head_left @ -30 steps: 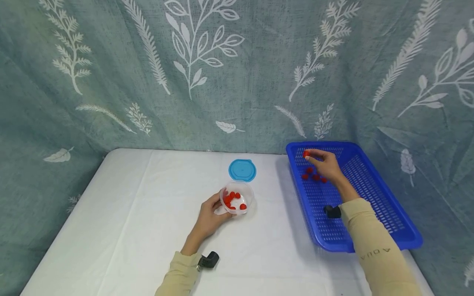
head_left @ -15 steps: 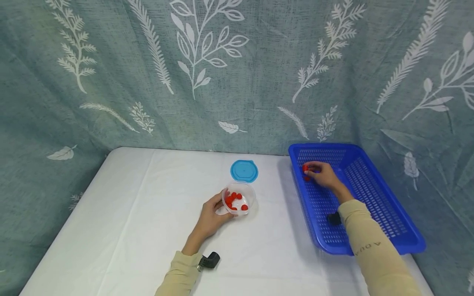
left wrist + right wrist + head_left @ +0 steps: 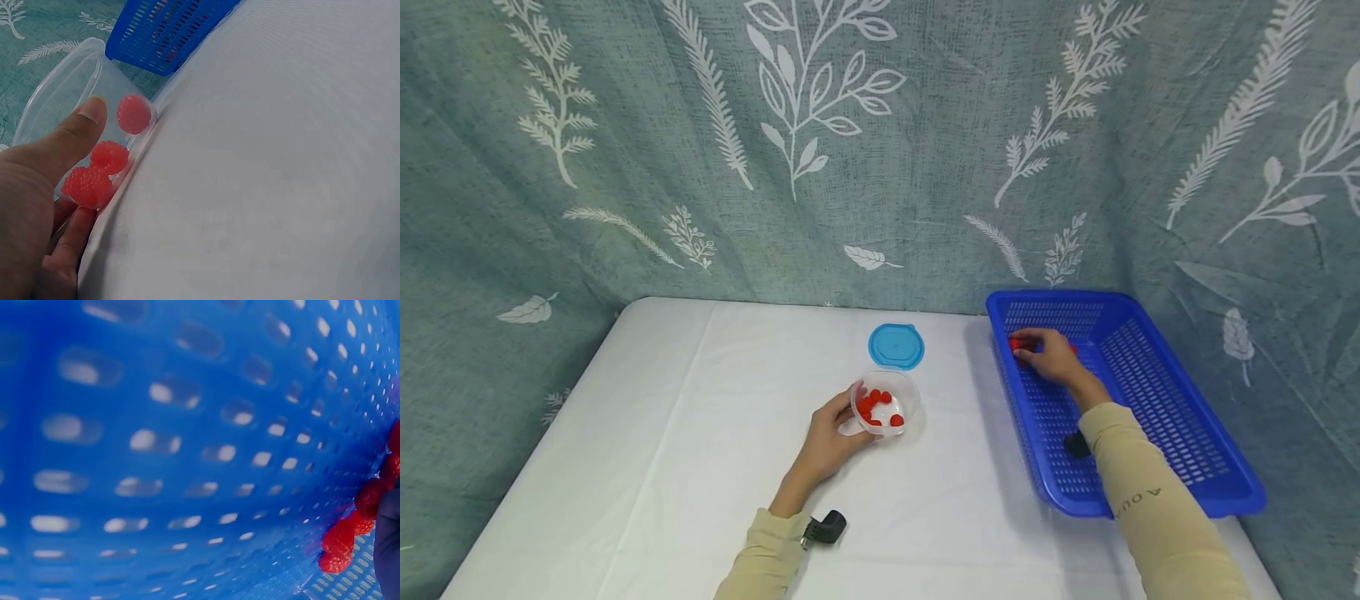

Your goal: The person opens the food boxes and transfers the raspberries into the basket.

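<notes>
My left hand (image 3: 827,437) grips a small clear plastic container (image 3: 904,392) by its left side, thumb on the near wall. Several red raspberries (image 3: 897,420) lie in it. In the left wrist view some raspberries (image 3: 133,114) show through the container's wall (image 3: 56,87). My right hand (image 3: 1051,357) reaches down into a blue perforated basket (image 3: 1150,450), near its left wall, and pinches a raspberry (image 3: 1015,343). More raspberries (image 3: 339,540) lie in a cluster beside that hand in the right wrist view; the hand hides some of them from above.
A round blue lid (image 3: 896,346) lies flat on the white tablecloth (image 3: 715,400) just behind the container. The basket stands at the right edge of the table. A green leaf-patterned curtain (image 3: 925,167) hangs behind the table.
My right hand, with a raspberry at its fingertips, has come down from near the basket's rim to the raspberries inside. The left hand and the container stay in place.
</notes>
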Available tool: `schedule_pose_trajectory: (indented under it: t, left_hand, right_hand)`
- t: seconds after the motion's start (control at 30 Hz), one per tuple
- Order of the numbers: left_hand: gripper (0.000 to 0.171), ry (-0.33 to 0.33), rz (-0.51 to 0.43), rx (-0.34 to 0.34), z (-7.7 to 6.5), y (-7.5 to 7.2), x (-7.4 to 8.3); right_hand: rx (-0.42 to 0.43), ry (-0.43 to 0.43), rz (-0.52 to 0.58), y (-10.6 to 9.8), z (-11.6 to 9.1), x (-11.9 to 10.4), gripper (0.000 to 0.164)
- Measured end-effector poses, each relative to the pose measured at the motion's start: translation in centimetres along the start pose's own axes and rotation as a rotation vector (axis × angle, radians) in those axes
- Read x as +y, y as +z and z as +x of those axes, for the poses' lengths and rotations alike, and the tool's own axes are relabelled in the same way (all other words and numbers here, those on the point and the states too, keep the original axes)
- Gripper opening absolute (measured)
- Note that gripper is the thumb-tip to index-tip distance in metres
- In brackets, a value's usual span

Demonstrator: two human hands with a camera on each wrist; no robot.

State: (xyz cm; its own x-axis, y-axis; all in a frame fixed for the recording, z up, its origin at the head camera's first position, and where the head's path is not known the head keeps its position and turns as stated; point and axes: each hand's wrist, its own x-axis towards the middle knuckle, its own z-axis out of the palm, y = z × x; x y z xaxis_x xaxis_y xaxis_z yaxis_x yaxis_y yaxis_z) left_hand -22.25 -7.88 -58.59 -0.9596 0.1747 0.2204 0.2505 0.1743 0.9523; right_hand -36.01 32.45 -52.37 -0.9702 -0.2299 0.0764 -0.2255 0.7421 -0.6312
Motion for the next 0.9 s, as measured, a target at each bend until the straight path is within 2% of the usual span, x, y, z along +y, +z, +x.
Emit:
schedule_pose_trajectory:
  t: [0.23, 0.4, 0.5, 0.6, 0.73, 0.9]
  left_hand:
    - [0.082, -0.012, -0.003, -0.003, 0.0, 0.0, 0.1]
    - [0.082, -0.026, 0.016, -0.01, -0.1, -0.1, 0.2]
    - [0.082, -0.049, 0.017, -0.015, -0.2, 0.0, 0.2]
    - [0.082, -0.051, 0.017, -0.019, -0.2, 0.1, 0.1]
    - [0.082, -0.039, 0.01, -0.013, -0.2, 0.1, 0.1]
    - [0.082, -0.038, 0.007, -0.006, -0.1, 0.0, 0.1]
  right_hand:
    - [0.015, -0.03, -0.016, 0.0, 0.0, -0.5, 0.03]
    - [-0.021, -0.023, 0.006, -0.1, -0.1, -0.9, 0.034]
    - [-0.051, -0.001, 0.001, -0.7, -0.2, -1.4, 0.038]
    - [-0.042, 0.016, -0.028, -1.8, -0.3, -2.3, 0.042]
    - [0.017, 0.004, -0.034, -3.7, -0.7, -5.2, 0.042]
    - [0.057, -0.013, 0.031, -6.2, -2.1, -10.3, 0.043]
